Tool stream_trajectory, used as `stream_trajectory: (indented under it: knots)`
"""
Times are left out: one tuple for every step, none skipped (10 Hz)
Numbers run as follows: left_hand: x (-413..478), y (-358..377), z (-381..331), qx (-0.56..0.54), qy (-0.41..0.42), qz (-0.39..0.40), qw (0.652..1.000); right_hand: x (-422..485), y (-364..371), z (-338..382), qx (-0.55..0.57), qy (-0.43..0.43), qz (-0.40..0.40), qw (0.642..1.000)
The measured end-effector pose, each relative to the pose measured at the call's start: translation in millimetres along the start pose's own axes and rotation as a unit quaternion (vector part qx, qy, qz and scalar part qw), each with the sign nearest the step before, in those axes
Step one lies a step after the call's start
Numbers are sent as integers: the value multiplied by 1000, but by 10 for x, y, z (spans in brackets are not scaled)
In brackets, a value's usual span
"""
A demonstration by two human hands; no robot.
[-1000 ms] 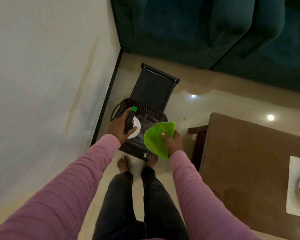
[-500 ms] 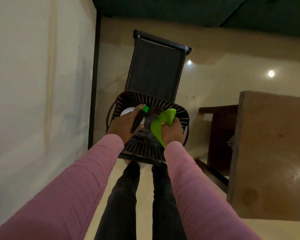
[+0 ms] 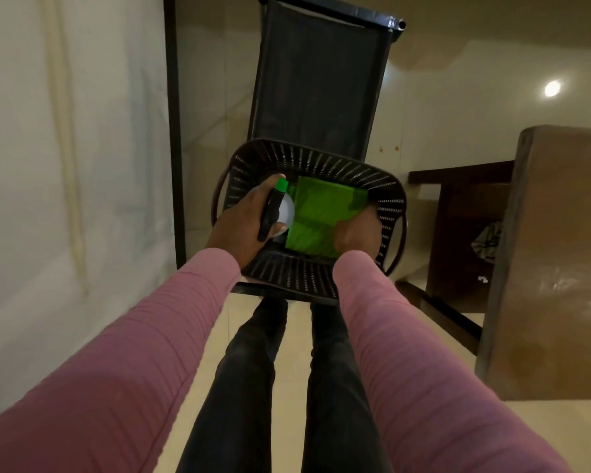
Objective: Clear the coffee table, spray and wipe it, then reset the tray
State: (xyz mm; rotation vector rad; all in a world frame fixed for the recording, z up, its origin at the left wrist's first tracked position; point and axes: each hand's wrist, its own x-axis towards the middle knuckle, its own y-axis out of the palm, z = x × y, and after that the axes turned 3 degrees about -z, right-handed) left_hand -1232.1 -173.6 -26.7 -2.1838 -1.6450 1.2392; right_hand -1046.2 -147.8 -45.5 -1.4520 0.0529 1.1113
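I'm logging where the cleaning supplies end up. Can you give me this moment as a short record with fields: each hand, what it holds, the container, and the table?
left hand: shut around a spray bottle with a green cap, held inside the basket
right hand: on the green cloth, inside the basket; grip cannot be made out
basket: dark, perforated plastic, with side handles, on a dark chair
cloth: lies spread in the basket, right of the bottle
coffee table: brown wood, at the person's right; only part shows
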Motion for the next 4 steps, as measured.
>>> stream_trajectory:
  knots:
    - [-39,-75,-9,12,-14,-1,1000,-151,15,62,-31,-85,-45,995]
    - [-131,-123,-69,58,-17,-4,998,-352,-5,49,-77,-145,-33,986]
    - [-267,-202,-124,56,-38,-24,997,-561,-87,-11,-143,-201,-10,969]
    - [-551,-262,-220,36,-47,-43,997,-887,-264,-42,-203,-258,-15,944]
